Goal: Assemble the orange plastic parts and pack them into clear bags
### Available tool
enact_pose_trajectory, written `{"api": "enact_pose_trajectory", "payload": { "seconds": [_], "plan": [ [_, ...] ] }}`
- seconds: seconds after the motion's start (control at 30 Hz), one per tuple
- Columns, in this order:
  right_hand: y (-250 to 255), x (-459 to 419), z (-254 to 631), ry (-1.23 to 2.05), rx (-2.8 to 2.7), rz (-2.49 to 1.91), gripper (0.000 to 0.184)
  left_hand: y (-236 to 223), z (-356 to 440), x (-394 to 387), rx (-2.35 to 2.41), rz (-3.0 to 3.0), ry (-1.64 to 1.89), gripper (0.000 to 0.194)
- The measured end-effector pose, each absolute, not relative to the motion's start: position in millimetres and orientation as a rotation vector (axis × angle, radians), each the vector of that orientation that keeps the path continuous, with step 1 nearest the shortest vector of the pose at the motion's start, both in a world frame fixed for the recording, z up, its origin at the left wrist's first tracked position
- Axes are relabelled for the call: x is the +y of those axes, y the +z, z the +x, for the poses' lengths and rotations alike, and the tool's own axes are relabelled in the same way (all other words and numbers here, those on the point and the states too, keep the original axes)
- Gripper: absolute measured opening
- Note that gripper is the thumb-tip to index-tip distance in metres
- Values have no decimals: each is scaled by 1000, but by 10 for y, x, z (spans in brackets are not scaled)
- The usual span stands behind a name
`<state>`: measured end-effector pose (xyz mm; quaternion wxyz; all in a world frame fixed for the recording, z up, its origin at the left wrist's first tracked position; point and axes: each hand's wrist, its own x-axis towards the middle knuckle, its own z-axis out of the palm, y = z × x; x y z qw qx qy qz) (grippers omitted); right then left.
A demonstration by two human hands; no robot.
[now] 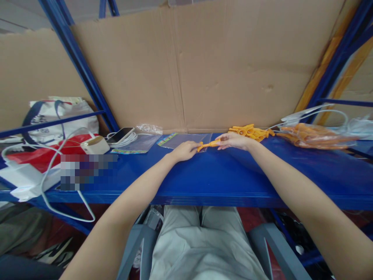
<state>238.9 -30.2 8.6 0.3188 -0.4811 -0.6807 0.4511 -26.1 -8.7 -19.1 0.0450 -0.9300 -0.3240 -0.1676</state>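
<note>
Between my two hands lies a small, slender orange plastic piece [209,144], its exact kind too small to make out. My right hand [235,140] pinches its right end between thumb and fingers. At the left end, my left hand [185,151] is closed over the edge of a clear plastic bag [171,140] with a coloured printed header. The fingers partly hide that bag and the piece's left end. Just behind my right hand is a pile of similar orange pieces [251,131].
A second clear bag [140,144] lies left on the blue shelf [215,179], near a phone [122,135] and white cables. Chargers and a cloth bag [67,120] crowd the far left. Bagged orange pieces [316,136] sit right. Cardboard [221,70] stands behind.
</note>
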Motion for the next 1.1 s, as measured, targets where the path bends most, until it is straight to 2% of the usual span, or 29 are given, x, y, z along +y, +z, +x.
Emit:
{"api": "enact_pose_trajectory", "payload": {
  "seconds": [0.27,0.43,0.67,0.83,0.97,1.1],
  "plan": [
    [108,-312,2349,957,-1932,-1334,20,-209,-201,-111,-1084,-2731,-443,35],
    [112,-342,2276,917,-1938,-1271,19,-143,-134,-241,-1068,-2666,-436,41],
    [32,-402,2012,964,-1822,-1199,15,-134,-26,-360,-822,-2713,-476,59],
    [-40,-405,1898,973,-1746,-1188,23,-121,-22,-381,-757,-2725,-584,58],
    [-46,-405,1897,990,-1677,-1203,23,-71,-177,-263,-1054,-2567,-798,54],
    [-17,-420,1896,991,-1574,-1233,14,-82,-488,25,-1582,-2293,-1014,60]
  ]
}}
